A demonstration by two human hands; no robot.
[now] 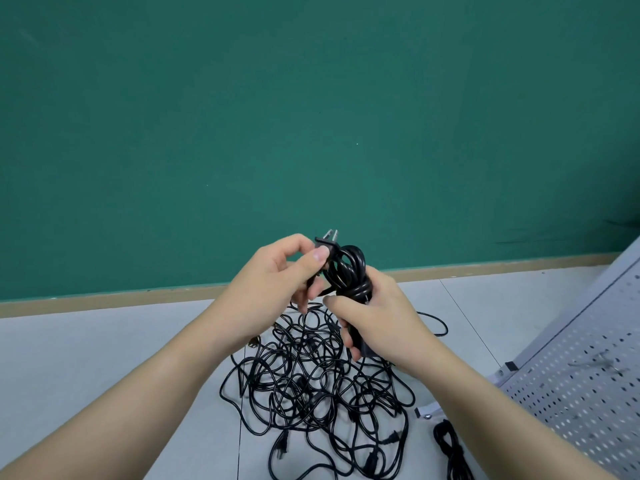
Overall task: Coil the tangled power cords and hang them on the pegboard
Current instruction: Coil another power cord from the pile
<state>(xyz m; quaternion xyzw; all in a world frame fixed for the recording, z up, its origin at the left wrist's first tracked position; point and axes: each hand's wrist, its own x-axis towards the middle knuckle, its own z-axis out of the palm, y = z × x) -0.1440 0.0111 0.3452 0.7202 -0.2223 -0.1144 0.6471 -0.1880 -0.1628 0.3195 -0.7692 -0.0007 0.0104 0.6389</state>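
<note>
At frame centre, our right hand grips the coiled cord; our left hand pinches its plug, above the tangled cords on the floor.

Floor: pale grey, seamed, running back to a tan baseboard | tangle: black power cords heaped loose at centre, plugs showing | coil: bundled black cord, right of tangle | pegboard: grey, perforated, its foot on the floor, far right
</note>
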